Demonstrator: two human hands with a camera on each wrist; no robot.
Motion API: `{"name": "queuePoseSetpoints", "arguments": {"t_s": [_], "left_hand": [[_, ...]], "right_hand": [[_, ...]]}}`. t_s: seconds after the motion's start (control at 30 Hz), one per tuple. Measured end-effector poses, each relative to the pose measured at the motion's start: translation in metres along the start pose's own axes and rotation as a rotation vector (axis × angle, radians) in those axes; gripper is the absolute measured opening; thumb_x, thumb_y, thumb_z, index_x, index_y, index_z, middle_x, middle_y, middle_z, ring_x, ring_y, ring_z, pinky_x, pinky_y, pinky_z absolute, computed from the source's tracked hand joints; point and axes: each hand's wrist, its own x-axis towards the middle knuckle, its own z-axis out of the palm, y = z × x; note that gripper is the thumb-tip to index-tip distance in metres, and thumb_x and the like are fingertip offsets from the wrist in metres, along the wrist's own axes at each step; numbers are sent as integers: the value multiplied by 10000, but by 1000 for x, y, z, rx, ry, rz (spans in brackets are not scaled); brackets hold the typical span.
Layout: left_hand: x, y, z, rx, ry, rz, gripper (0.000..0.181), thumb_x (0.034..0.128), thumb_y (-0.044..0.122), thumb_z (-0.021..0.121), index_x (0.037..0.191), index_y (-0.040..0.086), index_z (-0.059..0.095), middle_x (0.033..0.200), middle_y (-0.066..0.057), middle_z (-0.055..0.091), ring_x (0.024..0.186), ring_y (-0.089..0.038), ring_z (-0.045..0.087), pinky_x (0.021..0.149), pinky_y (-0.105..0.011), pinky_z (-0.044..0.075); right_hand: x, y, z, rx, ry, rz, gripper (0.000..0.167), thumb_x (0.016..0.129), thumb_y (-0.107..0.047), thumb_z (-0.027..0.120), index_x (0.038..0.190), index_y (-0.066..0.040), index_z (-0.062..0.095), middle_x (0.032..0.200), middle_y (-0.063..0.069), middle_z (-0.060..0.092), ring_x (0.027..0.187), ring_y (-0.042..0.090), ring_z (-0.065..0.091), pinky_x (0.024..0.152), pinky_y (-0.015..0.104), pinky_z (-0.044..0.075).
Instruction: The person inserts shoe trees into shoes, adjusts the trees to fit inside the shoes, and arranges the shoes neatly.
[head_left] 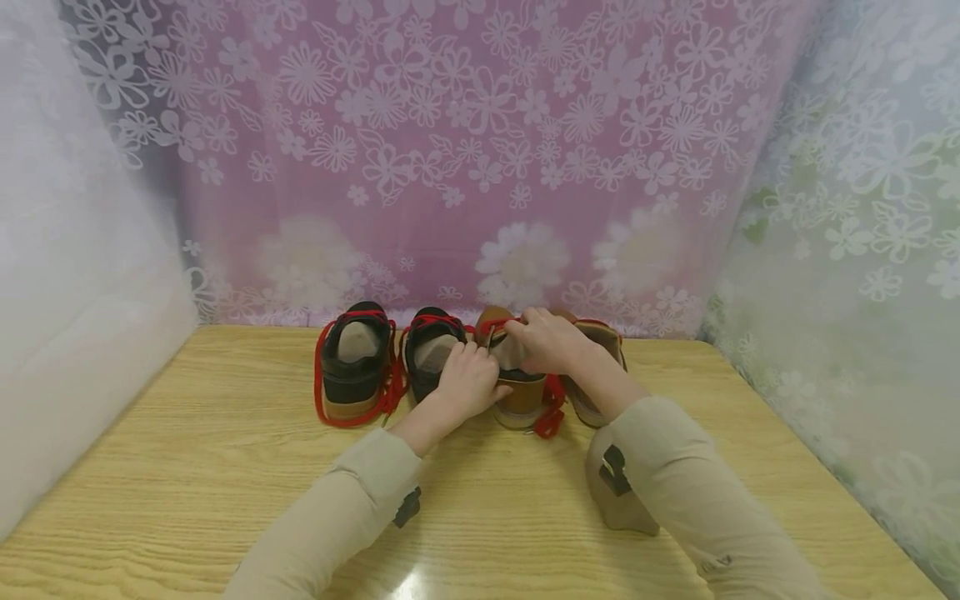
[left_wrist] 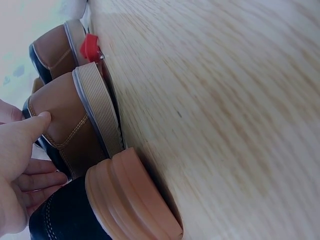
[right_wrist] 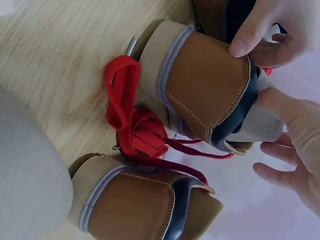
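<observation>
Below mid-frame, your left hand (head_left: 467, 381) pinched the brown shoe (head_left: 520, 398) by its heel; your right hand (head_left: 553, 342) gripped its grey insert (right_wrist: 258, 124).

Toward nine o'clock we saw the left hand (left_wrist: 15, 160), its thumb against the heel of the nearer brown shoe (left_wrist: 67, 102). We saw a black shoe (left_wrist: 65, 210) toward seven, a farther brown shoe (left_wrist: 54, 47) and red lace (left_wrist: 90, 47) toward ten, and the wooden table (left_wrist: 230, 115) toward three.
</observation>
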Motion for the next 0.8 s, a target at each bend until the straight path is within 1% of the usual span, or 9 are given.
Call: {"name": "queuePoseSetpoints", "arguments": {"t_s": [0.1, 0.23, 0.37, 0.47, 0.57, 0.8], "left_hand": [[0, 0, 0, 0, -3, 0, 455, 772, 554, 660, 654, 118, 606, 716, -18, 578, 700, -202, 513, 650, -308, 353], [0, 0, 0, 3, -13, -1, 455, 778, 554, 654, 682, 110, 626, 732, -22, 586, 712, -206, 518, 659, -313, 357], [0, 0, -1, 2, -19, -3, 459, 779, 556, 651, 696, 105, 631, 733, -26, 587, 716, -210, 521, 664, -316, 363], [0, -1, -1, 3, -20, -2, 458, 778, 557, 652, 686, 109, 622, 723, -24, 581, 713, -208, 517, 663, -313, 362], [0, -1, 0, 9, -15, -1, 456, 779, 558, 650, 681, 114, 616, 721, -23, 579, 711, -208, 515, 662, -310, 361], [0, -1, 1, 9, -6, 5, 456, 777, 557, 653, 687, 111, 620, 728, -24, 588, 707, -210, 517, 662, -313, 365]], "right_hand": [[1, 0, -2, 37, -14, 11, 462, 761, -192, 753, 1157, -98, 534, 1040, 146, 480, 910, 290, 495, 713, 396, 453], [2, -1, -3, 69, -39, 33, 494, 771, -187, 745, 1210, -124, 526, 1071, 159, 460, 903, 292, 496, 698, 394, 456], [3, -3, -3, 65, -57, 45, 518, 789, -177, 730, 1261, -160, 521, 1123, 186, 443, 925, 310, 501, 688, 401, 469], [3, -5, -3, 22, -50, 37, 503, 788, -187, 736, 1250, -168, 537, 1157, 200, 438, 937, 324, 508, 681, 411, 481], [4, -8, -4, -39, -45, 46, 503, 787, -224, 742, 1249, -180, 547, 1208, 206, 427, 971, 331, 510, 690, 435, 489], [3, -16, -6, -111, -39, 106, 535, 767, -303, 755, 1254, -213, 552, 1286, 202, 413, 1071, 346, 490, 784, 537, 448]]}}
